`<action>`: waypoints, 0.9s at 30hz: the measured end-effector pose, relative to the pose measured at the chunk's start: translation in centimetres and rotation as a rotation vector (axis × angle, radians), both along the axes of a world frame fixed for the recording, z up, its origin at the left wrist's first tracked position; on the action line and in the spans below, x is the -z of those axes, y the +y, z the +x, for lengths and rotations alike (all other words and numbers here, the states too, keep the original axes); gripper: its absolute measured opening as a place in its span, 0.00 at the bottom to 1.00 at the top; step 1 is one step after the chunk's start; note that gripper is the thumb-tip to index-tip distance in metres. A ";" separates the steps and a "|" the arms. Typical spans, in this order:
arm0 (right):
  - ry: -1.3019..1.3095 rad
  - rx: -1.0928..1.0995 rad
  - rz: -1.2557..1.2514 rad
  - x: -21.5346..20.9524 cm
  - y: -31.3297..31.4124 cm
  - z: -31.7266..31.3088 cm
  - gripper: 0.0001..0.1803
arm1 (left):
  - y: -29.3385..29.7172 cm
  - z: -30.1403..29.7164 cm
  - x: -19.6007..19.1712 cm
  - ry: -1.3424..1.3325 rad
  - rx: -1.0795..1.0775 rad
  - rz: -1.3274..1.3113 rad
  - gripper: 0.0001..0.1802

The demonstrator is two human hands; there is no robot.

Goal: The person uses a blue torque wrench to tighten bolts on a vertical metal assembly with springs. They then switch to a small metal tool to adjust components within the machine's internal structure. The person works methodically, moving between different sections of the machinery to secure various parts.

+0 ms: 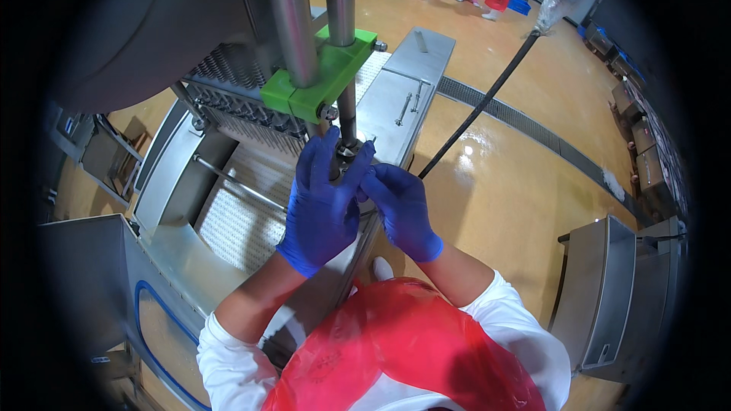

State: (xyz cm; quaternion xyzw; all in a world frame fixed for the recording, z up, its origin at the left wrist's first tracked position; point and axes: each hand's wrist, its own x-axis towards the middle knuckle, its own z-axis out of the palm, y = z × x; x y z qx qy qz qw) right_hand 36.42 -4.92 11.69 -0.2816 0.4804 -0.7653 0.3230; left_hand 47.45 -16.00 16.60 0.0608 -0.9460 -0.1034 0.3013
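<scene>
Metal post [341,23]: in the head view, standing upright through a green block [327,85], with a collar [348,151] just beyond both gloved hands. Left hand [324,202]: fingers raised, partly spread beside the collar; cannot tell whether holding anything. Right hand [397,205]: fingers curled inward near the left; cannot tell any grip. Lower left of the post: a white belt [244,221].

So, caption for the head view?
Blue-gloved left hand and right hand near a round metal post running through a green block.
</scene>
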 end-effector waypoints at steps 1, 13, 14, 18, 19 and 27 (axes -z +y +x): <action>0.046 -0.001 0.023 -0.1 0.0 -0.2 0.08 | -0.1 -0.1 0.0 0.014 0.001 -0.014 0.45; 0.732 -0.148 0.173 -2.7 1.6 -2.4 0.08 | 0.1 -0.5 0.0 0.036 0.104 0.107 0.41; 0.536 -0.126 0.098 -2.1 1.5 -2.5 0.09 | 0.1 -0.5 0.0 0.084 0.193 0.238 0.41; 0.221 -0.148 -0.129 -0.6 1.2 -2.4 0.11 | -0.3 0.0 0.0 0.134 0.473 0.549 0.44; 0.218 -0.151 -0.174 -0.2 1.2 -2.2 0.10 | -0.4 -0.1 0.3 0.115 0.528 0.612 0.46; 0.188 -0.006 -0.153 -2.8 0.8 -0.1 0.06 | 1.2 -0.6 1.4 0.131 0.803 1.193 0.52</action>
